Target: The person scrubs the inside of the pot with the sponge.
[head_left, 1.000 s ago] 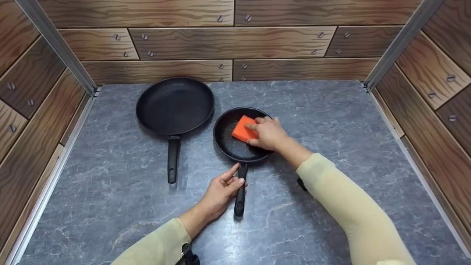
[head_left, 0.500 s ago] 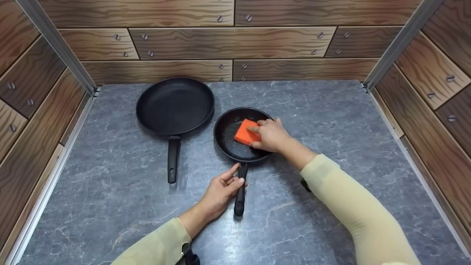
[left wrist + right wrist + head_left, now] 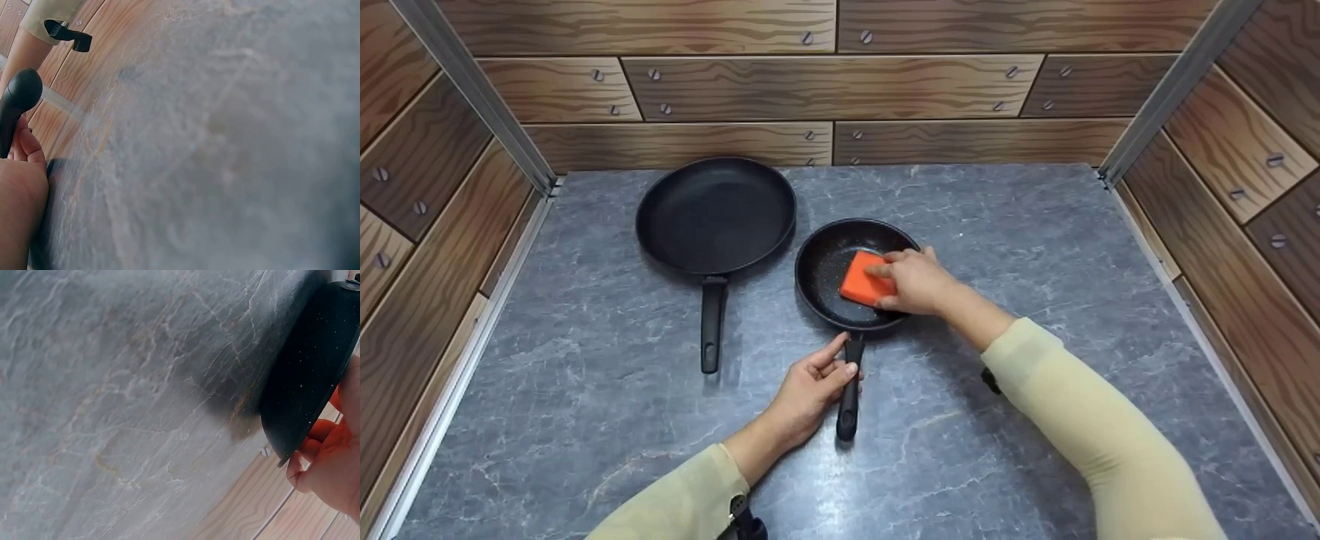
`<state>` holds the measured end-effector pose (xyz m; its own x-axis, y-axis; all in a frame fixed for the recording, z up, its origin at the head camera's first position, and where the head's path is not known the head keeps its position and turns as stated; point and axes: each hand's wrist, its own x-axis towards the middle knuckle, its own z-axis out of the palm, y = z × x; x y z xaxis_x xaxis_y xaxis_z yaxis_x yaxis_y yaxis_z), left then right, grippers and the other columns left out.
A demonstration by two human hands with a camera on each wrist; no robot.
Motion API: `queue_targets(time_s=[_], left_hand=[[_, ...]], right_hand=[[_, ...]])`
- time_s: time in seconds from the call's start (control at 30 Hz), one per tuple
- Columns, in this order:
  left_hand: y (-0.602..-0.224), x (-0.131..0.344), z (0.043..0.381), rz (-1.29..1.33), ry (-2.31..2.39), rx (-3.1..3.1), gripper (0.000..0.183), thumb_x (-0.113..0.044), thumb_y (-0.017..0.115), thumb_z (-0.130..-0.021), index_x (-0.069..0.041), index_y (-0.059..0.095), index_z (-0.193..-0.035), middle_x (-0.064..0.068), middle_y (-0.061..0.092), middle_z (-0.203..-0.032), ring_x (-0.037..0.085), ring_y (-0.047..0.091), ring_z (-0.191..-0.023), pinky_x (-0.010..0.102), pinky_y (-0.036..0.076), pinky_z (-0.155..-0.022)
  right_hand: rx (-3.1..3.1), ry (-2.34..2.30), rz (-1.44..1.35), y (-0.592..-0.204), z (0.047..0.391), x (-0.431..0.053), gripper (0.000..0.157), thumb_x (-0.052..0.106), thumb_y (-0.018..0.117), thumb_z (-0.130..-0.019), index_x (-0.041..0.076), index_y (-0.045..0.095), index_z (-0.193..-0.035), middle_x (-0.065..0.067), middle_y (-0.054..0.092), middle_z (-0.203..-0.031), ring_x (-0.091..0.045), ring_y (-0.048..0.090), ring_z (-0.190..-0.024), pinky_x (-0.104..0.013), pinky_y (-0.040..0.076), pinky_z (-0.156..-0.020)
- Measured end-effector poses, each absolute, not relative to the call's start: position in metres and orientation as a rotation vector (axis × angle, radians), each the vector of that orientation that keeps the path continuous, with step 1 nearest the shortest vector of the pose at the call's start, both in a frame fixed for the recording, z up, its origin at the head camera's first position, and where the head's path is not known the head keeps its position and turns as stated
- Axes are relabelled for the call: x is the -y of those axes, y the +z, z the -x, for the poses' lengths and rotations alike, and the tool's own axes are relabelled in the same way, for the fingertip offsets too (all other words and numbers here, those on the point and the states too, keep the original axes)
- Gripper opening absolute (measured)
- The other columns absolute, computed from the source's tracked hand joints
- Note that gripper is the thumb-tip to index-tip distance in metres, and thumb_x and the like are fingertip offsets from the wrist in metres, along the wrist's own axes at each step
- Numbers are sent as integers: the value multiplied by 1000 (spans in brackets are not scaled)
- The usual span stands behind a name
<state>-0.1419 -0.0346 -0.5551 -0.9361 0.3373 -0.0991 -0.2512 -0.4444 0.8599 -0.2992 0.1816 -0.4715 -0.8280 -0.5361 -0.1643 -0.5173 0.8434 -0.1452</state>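
A small black speckled frying pan (image 3: 819, 271) sits in the middle of the table, its handle toward me. My left hand (image 3: 804, 394) grips that handle (image 3: 847, 412) near the pan body, thumb on top. Inside the pan, my right hand (image 3: 921, 282) holds an orange sponge (image 3: 855, 279) against the bottom, index finger laid over its top. In the left wrist view the handle's rounded end (image 3: 25, 90) rises above the left hand (image 3: 22, 194). The right wrist view shows the pan's outer wall (image 3: 312, 365) and the right hand (image 3: 332, 467) reaching over its rim.
A larger black frying pan (image 3: 716, 217) stands at the back left, handle toward me, close beside the small one. The grey marbled tabletop (image 3: 1020, 247) is bounded by wood-patterned panels (image 3: 832, 86) at the back and both sides.
My right hand and the sponge have slid a little toward me and to the right inside the small pan. The left hand and both pans stay in place.
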Motion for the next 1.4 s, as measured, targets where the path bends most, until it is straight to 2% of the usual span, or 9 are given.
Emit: queue_targets(time_s=[0.1,0.2,0.83,1.4], left_hand=[[-554,35,142,-124,2406,-1411,69,-1,63,-104,4,29,-164,6,74,-99,11,70,-87,22,56,-81],[-554,35,141,-119,2407,-1405,69,0,63,-104,4,29,-164,6,73,-99,12,70,-87,22,57,-81],[-554,35,142,-102,2385,-1402,70,-1,64,-104,3,28,-164,7,74,-99,12,70,-85,23,58,-79],[-554,35,143,-99,2386,-1394,70,-1,64,-104,3,28,-164,7,74,-100,13,71,-87,24,58,-81]], right_hand=[[-2805,-159,819,-470,298,-183,68,44,82,-92,20,61,-152,-23,50,-157,-45,46,-143,-73,27,-117],[-2791,-169,836,-470,296,-184,68,43,83,-91,20,62,-152,-23,51,-157,-46,47,-143,-74,27,-116],[-2741,-249,905,-466,291,-187,66,42,86,-88,20,67,-147,-23,56,-152,-45,53,-136,-59,38,-104],[-2723,-331,987,-471,288,-181,59,37,84,-88,21,70,-143,-26,55,-152,-48,50,-139,-58,40,-117]])
